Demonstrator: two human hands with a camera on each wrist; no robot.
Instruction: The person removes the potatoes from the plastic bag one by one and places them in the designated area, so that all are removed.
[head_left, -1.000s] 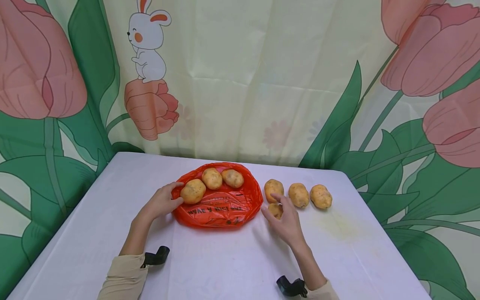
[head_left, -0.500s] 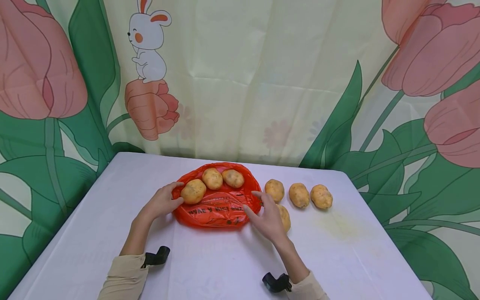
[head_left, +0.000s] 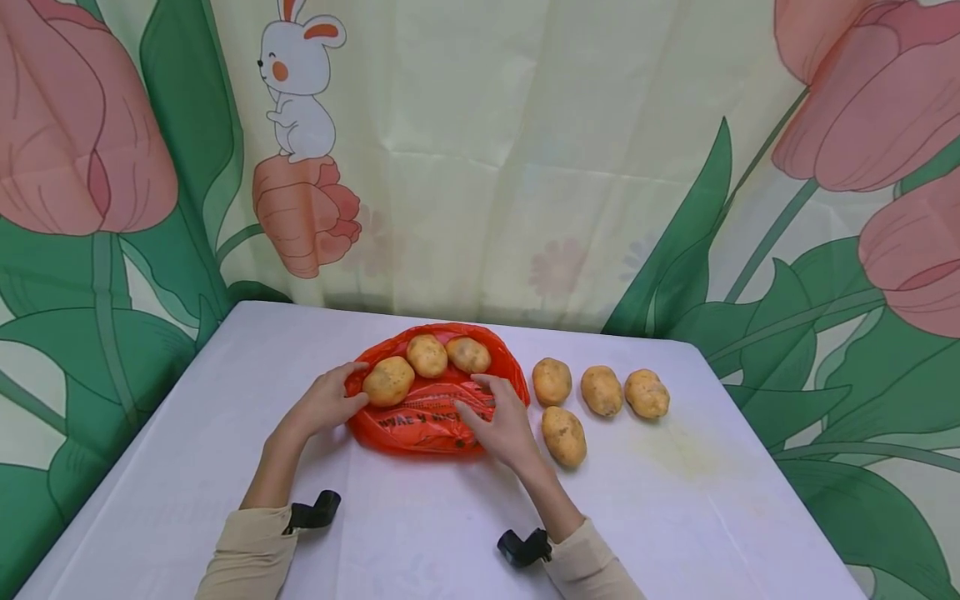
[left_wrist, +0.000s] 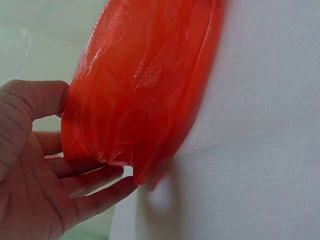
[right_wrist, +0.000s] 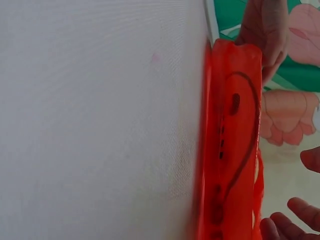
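Observation:
A red plastic bag (head_left: 420, 429) with dark print lies wide-mouthed on the table, three potatoes in view inside its rim. At the bag's left side my left hand (head_left: 327, 404) pinches the edge; in the left wrist view the thumb (left_wrist: 47, 97) is on one face of the plastic and the fingers are behind it. Nearest to that hand is the left potato (head_left: 388, 382). Over the right part of the bag my right hand (head_left: 504, 423) has its fingers spread, holding nothing. Just right of the right hand, a potato (head_left: 564, 437) lies on the cloth.
Behind that potato, three more lie in a row on the right: a left one (head_left: 552, 382), a middle one (head_left: 602, 391) and a right one (head_left: 647, 394). A white cloth covers the table (head_left: 420, 533). A printed curtain (head_left: 480, 208) hangs behind it.
My right hand has moved left from the near potato to above the bag. That potato has come slightly toward me and now lies uncovered. My left hand has stayed at the bag's edge.

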